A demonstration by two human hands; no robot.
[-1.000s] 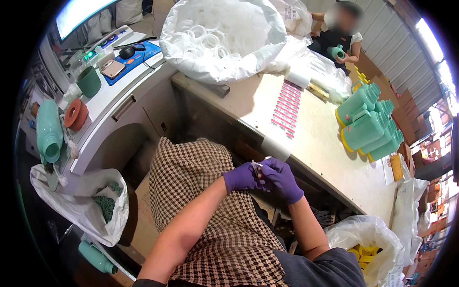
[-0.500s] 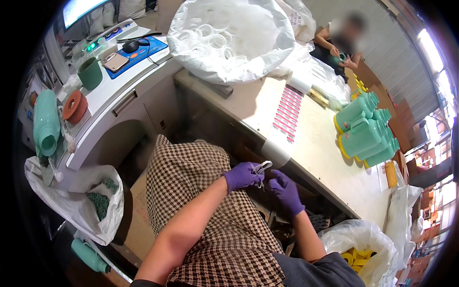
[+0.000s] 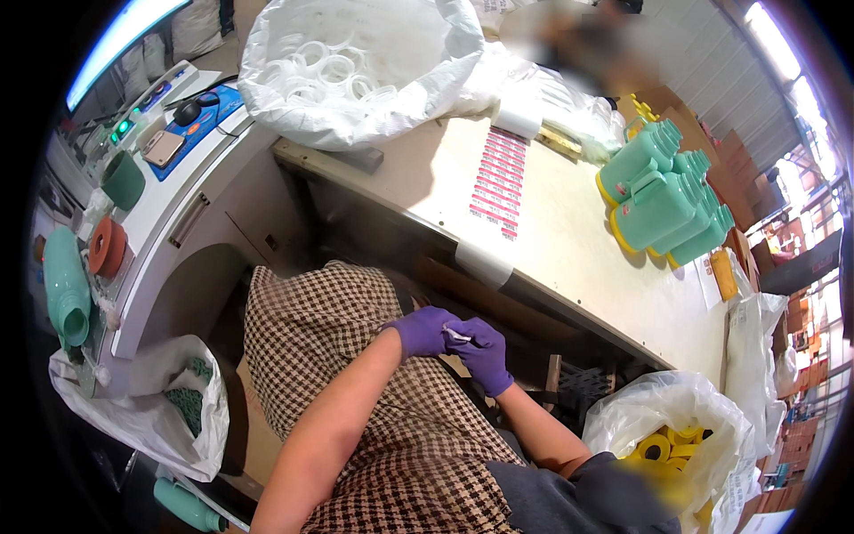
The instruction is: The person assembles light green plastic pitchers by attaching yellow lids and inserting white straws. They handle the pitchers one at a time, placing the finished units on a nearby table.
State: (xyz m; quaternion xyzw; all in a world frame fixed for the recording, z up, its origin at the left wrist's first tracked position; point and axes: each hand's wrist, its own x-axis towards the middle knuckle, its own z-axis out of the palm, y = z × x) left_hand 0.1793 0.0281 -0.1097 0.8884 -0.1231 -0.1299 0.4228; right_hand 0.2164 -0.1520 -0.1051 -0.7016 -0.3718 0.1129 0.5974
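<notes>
White piece (image 3: 457,335) — between two purple-gloved hands (image 3: 425,333), close together

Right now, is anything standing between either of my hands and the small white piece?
Nothing visible is. The gloved left hand and right hand are together at the small white piece, part of which shows between them. The rest is hidden, so I can't judge behind it.
</notes>
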